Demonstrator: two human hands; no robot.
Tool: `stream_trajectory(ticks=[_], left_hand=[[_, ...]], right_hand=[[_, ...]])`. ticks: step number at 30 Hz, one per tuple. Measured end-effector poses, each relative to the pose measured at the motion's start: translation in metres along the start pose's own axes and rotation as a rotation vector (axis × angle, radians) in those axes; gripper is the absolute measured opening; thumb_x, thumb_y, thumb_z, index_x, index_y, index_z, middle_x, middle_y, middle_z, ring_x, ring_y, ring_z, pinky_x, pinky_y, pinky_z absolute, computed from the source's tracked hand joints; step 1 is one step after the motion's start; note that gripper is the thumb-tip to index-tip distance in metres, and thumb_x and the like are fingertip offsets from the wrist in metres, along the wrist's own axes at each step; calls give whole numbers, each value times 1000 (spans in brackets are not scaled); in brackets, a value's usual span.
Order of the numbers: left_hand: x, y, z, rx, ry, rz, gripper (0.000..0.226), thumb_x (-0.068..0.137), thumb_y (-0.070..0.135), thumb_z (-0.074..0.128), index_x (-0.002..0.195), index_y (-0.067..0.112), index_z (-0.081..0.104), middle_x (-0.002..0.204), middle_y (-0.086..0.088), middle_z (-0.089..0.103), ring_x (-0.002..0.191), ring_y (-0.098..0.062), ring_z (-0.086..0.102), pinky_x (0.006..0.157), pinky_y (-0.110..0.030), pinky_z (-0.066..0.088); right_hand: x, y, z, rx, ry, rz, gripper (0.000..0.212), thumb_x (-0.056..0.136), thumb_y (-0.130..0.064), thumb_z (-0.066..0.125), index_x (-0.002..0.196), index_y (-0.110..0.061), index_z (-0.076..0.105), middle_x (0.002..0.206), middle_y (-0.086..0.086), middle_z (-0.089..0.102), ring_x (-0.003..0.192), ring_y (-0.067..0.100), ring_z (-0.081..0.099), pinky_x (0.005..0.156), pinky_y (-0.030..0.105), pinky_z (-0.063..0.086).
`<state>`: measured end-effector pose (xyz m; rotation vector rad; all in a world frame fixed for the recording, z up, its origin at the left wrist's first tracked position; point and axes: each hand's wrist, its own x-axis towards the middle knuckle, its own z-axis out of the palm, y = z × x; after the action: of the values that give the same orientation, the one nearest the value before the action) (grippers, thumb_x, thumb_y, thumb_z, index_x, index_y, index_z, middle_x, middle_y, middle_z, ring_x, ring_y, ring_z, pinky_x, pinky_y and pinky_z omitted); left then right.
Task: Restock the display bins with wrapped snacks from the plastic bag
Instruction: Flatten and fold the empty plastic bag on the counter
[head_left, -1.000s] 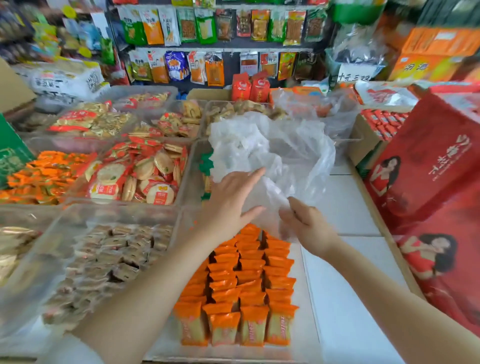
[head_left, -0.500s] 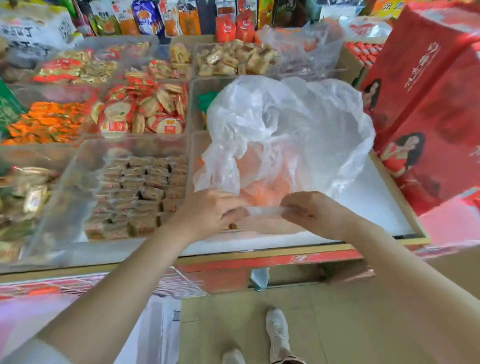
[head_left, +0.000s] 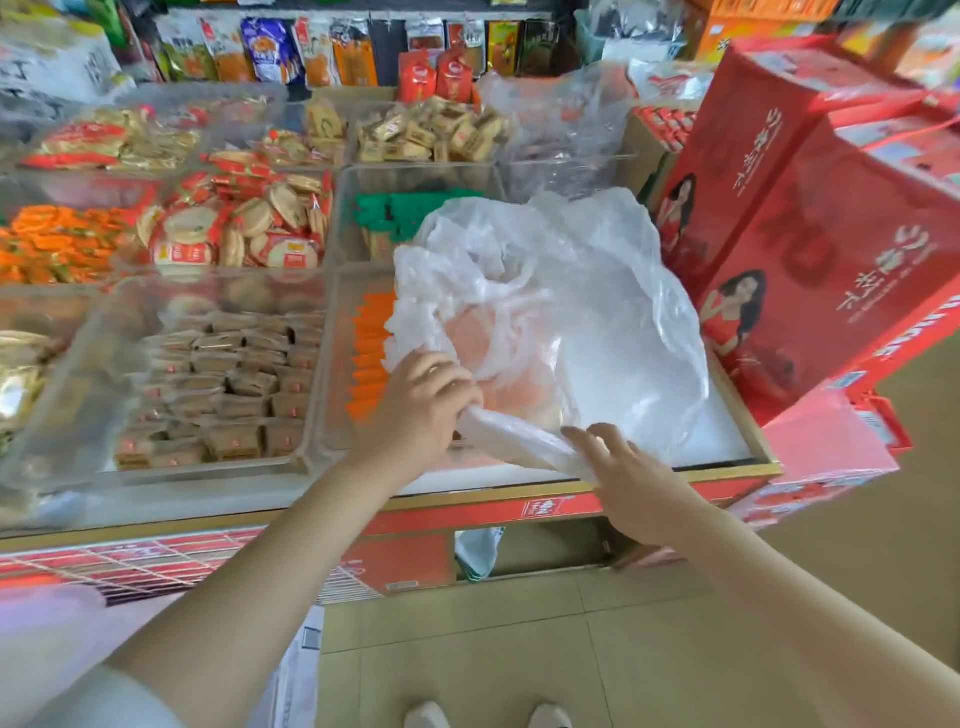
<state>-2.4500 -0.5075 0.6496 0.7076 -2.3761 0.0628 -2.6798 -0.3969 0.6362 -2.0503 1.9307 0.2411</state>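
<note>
One big plastic bag (head_left: 550, 322) lies crumpled and see-through white, puffed up just past both hands, over a clear bin (head_left: 332, 395). Orange wrapped snacks (head_left: 369, 358) show in a row to the left of the left hand (head_left: 423, 402), too blurry to count. The left hand is closed tight on the bag's twisted edge. The right hand (head_left: 631, 478) rests on that same edge, fingers spread loose.
</note>
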Motion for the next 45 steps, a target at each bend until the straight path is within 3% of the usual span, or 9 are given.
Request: stream_trajectory(ticks=[3, 7, 12, 15, 18, 24, 30, 38, 45], left_hand=[[26, 32, 13, -68, 93, 112, 25, 83, 1, 45, 73, 7, 67, 76, -6, 65, 88, -22, 47, 95, -44, 35], [48, 67, 16, -129, 128, 203, 17, 87, 6, 47, 92, 9, 63, 90, -4, 59, 95, -22, 46, 105, -42, 28], [40, 88, 23, -263, 229, -334, 69, 80, 34, 61, 136, 16, 25, 140, -9, 28, 131, -25, 26, 112, -39, 17], [46, 105, 36, -566, -43, -756, 84, 83, 45, 61, 145, 8, 18, 151, -10, 19, 139, -17, 16, 116, -37, 14], [53, 140, 45, -799, -380, -727, 75, 82, 39, 65, 144, 18, 26, 136, 13, 36, 126, -2, 33, 102, -14, 24], [38, 160, 55, -903, -589, -596, 19, 85, 31, 67, 98, 30, 54, 79, 13, 55, 69, -1, 52, 61, -12, 38], [25, 164, 18, -1004, -1236, -284, 42, 85, 33, 66, 124, 20, 57, 101, 22, 62, 87, 11, 58, 80, -10, 42], [55, 134, 9, -1696, -478, -650, 36, 47, 39, 88, 71, 15, 75, 77, -2, 71, 73, -16, 67, 67, -28, 52], [63, 189, 30, -1435, -749, -572, 25, 79, 40, 66, 103, 38, 60, 99, 28, 62, 106, 5, 54, 103, -19, 35]], right_hand=[[-10, 2, -6, 457, 49, -101, 81, 85, -37, 66, 147, -22, 17, 146, -3, 31, 131, 13, 34, 107, 25, 27], [-14, -9, -45, 830, 410, -184, 21, 86, -15, 67, 104, -16, 57, 84, -1, 63, 76, 6, 56, 70, 13, 42], [-28, 18, -46, 1445, 477, 151, 25, 98, -14, 46, 76, -17, 57, 56, 3, 43, 48, 11, 39, 47, 20, 33], [-45, 38, -33, 2024, 353, 377, 22, 97, -19, 48, 77, -14, 56, 69, 5, 55, 59, 18, 52, 57, 25, 42], [-67, 49, -23, 2205, 267, 428, 20, 96, -23, 46, 91, -10, 61, 84, 11, 66, 77, 24, 64, 72, 31, 53], [-114, 81, -8, 2324, 681, 595, 40, 86, -24, 59, 122, -7, 60, 117, 10, 63, 110, 27, 59, 97, 40, 47], [-148, 111, 27, 2052, 925, 932, 18, 64, -16, 65, 81, -18, 59, 78, 6, 52, 78, 31, 44, 77, 37, 43], [-121, 107, 18, 1912, 746, 979, 6, 84, -12, 63, 80, -7, 63, 82, 16, 63, 69, 26, 61, 77, 40, 51], [-126, 106, 4, 2083, 617, 834, 25, 88, -8, 41, 72, -7, 60, 63, 10, 59, 49, 21, 62, 51, 23, 52]])
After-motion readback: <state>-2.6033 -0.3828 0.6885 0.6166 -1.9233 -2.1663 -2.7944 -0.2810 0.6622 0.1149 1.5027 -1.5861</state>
